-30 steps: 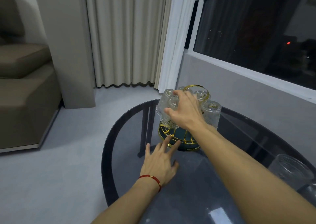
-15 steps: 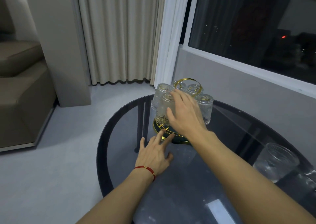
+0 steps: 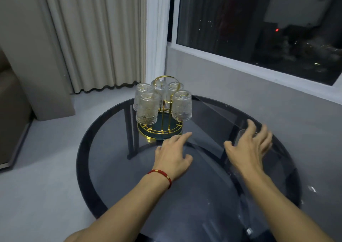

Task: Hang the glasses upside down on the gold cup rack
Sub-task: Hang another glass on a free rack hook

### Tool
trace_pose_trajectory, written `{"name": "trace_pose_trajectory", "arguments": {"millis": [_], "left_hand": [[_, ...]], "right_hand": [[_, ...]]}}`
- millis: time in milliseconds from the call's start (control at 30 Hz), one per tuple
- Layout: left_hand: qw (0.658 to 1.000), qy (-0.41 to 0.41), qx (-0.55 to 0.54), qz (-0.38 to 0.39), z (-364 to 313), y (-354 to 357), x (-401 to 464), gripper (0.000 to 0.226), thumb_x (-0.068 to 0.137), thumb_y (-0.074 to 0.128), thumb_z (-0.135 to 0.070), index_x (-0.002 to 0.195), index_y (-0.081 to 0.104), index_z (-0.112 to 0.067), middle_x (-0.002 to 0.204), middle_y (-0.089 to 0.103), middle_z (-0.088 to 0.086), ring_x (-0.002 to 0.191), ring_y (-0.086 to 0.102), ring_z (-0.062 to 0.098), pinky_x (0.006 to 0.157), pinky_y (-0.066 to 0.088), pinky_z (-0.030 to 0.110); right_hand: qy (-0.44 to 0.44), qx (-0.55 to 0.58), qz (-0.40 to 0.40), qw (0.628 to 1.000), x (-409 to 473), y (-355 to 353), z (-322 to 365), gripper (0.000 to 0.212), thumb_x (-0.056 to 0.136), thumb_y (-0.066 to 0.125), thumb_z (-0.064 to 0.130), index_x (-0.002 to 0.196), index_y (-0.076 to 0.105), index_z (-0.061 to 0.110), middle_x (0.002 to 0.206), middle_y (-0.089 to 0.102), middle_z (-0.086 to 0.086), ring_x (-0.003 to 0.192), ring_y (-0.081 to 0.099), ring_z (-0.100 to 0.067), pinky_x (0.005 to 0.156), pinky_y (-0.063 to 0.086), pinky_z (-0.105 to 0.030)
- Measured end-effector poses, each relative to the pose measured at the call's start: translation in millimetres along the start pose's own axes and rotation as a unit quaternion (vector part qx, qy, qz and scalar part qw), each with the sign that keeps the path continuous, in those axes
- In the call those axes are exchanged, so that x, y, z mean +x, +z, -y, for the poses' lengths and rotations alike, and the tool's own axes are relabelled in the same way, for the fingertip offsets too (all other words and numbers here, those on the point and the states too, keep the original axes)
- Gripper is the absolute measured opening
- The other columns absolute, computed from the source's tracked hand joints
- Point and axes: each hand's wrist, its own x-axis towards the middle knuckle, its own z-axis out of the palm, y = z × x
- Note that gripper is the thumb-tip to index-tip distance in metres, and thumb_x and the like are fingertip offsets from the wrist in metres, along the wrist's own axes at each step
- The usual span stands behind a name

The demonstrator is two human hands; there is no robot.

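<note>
The cup rack (image 3: 162,112) is thin polished gold metal wire on a glossy dark base. The glasses (image 3: 147,108) are clear, embossed glass (ridged and beaded). The tabletop (image 3: 114,149) is smooth, smoky, reflective glass. Matt pleated curtains (image 3: 96,36).

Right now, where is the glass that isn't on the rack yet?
In the head view it stands on the dark glass table, right of the gold cup rack: the loose glass, mostly hidden behind the open right hand.
</note>
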Motion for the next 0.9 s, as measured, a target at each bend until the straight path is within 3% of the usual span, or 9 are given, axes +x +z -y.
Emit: {"name": "trace_pose_trajectory", "arguments": {"millis": [67, 167, 233, 333, 500, 633, 700, 800, 900], "left_hand": [[0.998, 0.007, -0.061, -0.004, -13.0, 2.2, -2.9, 0.070, 0.089, 0.060, -0.025, 0.154, 0.035, -0.036, 0.154, 0.046, -0.001, 0.142, 0.038, 0.026, 0.115, 0.035, 0.053], [0.995, -0.005, -0.100, -0.003, -24.4, 6.9, -4.4, 0.069, 0.090, 0.061, -0.023, 0.154, 0.037, -0.029, 0.151, 0.051, 0.004, 0.140, 0.042, 0.027, 0.114, 0.038, 0.049], [0.992, -0.029, -0.125, 0.003, -29.1, 10.3, -4.9, 0.067, 0.090, 0.062, -0.022, 0.153, 0.038, -0.025, 0.146, 0.055, 0.008, 0.137, 0.047, 0.028, 0.111, 0.041, 0.043], [0.986, -0.051, -0.157, 0.013, -30.0, 12.6, -5.1, 0.064, 0.091, 0.065, -0.025, 0.151, 0.041, -0.024, 0.139, 0.061, 0.008, 0.132, 0.052, 0.026, 0.107, 0.044, 0.037], [0.973, -0.053, -0.224, 0.003, -26.6, 5.7, 2.0, 0.069, 0.085, 0.077, -0.041, 0.146, 0.048, -0.027, 0.120, 0.065, -0.005, 0.112, 0.062, 0.014, 0.100, 0.053, 0.037], [0.944, -0.062, -0.322, 0.046, -27.2, -2.9, 7.1, 0.101, 0.065, 0.081, -0.063, 0.150, 0.039, -0.030, 0.127, 0.061, -0.007, 0.114, 0.063, 0.010, 0.100, 0.056, 0.041], [0.955, -0.044, -0.291, 0.041, -23.2, -6.7, 9.2, 0.105, 0.062, 0.084, -0.062, 0.151, 0.039, -0.029, 0.131, 0.062, -0.006, 0.116, 0.062, 0.008, 0.101, 0.053, 0.034], [0.970, -0.040, -0.239, -0.024, -18.4, -16.6, 9.8, 0.090, 0.058, 0.085, -0.056, 0.138, 0.056, -0.026, 0.118, 0.068, -0.008, 0.104, 0.064, 0.000, 0.090, 0.055, 0.024], [0.942, -0.082, -0.316, -0.078, -10.5, -26.0, 11.0, 0.086, 0.055, 0.087, -0.053, 0.131, 0.061, -0.021, 0.116, 0.070, -0.002, 0.105, 0.068, 0.013, 0.088, 0.062, 0.040]], "right_hand": [[0.065, 0.096, 0.017, 0.993, 4.0, 0.4, -11.6, 0.105, 0.085, 0.077, 0.018, 0.164, 0.008, 0.011, 0.169, 0.004, -0.029, 0.153, 0.014, -0.052, 0.119, 0.030, -0.064], [0.103, 0.161, -0.009, 0.981, 8.9, 5.5, -29.1, 0.109, 0.086, 0.079, 0.014, 0.165, 0.003, 0.011, 0.165, 0.018, -0.030, 0.141, 0.039, -0.054, 0.112, 0.042, -0.062], [0.147, 0.204, -0.014, 0.968, 13.7, 6.1, -34.6, 0.107, 0.085, 0.082, 0.017, 0.163, 0.009, 0.010, 0.160, 0.032, -0.031, 0.136, 0.048, -0.051, 0.108, 0.047, -0.059], [0.160, 0.225, 0.005, 0.961, 20.1, 5.9, -40.3, 0.089, 0.080, 0.087, 0.024, 0.150, 0.035, 0.009, 0.146, 0.055, -0.023, 0.128, 0.057, -0.042, 0.101, 0.052, -0.049], [0.018, 0.199, 0.071, 0.977, 4.7, -4.1, -29.2, 0.081, 0.068, 0.092, 0.037, 0.137, 0.050, 0.025, 0.137, 0.062, -0.007, 0.122, 0.062, -0.030, 0.100, 0.054, -0.047], [-0.124, 0.251, 0.199, 0.939, -12.1, -8.0, -2.2, 0.078, 0.064, 0.094, 0.038, 0.131, 0.053, 0.040, 0.133, 0.062, 0.004, 0.123, 0.062, -0.017, 0.102, 0.055, -0.044], [-0.171, 0.241, 0.238, 0.925, -20.3, -2.0, 11.0, 0.084, 0.058, 0.090, 0.037, 0.134, 0.054, 0.043, 0.130, 0.061, 0.009, 0.122, 0.063, -0.013, 0.101, 0.056, -0.044], [-0.199, 0.243, 0.271, 0.910, -26.5, 7.3, 23.4, 0.088, 0.057, 0.087, 0.044, 0.138, 0.052, 0.048, 0.133, 0.058, 0.014, 0.127, 0.059, -0.007, 0.103, 0.055, -0.039], [-0.130, 0.318, 0.334, 0.878, -22.7, 14.2, 29.1, 0.092, 0.061, 0.087, 0.056, 0.143, 0.047, 0.049, 0.147, 0.055, 0.010, 0.133, 0.058, -0.008, 0.105, 0.051, -0.034]]}}
